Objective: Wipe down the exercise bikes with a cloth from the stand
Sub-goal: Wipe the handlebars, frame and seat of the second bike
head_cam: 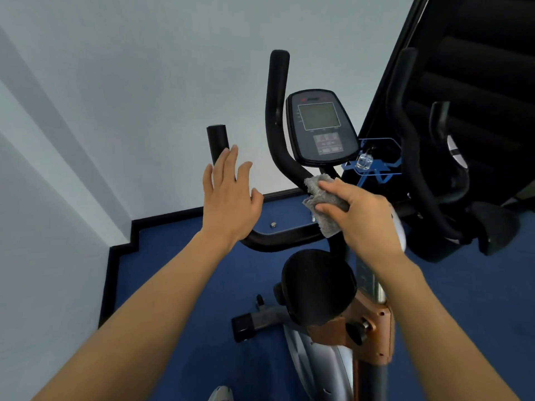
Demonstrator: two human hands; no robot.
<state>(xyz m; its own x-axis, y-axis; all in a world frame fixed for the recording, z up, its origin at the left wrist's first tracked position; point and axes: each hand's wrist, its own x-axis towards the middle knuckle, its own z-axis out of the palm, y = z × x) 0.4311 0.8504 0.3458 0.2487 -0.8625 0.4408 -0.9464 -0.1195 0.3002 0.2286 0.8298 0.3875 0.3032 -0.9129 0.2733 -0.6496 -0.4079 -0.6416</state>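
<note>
An exercise bike stands in front of me with black curved handlebars (276,111), a console with a grey screen (321,125) and a round black saddle (318,287). My right hand (364,215) grips a grey cloth (324,201) and presses it on the handlebar where it bends below the console. My left hand (228,198) hovers with fingers spread in front of the short left handlebar grip (217,140), holding nothing. The lower handlebar (278,238) runs between my two hands.
A second black machine (434,157) stands close on the right before a dark panel. A blue wire bottle holder (373,163) sits beside the console. White walls close in on the left and ahead. The floor (179,256) is blue carpet.
</note>
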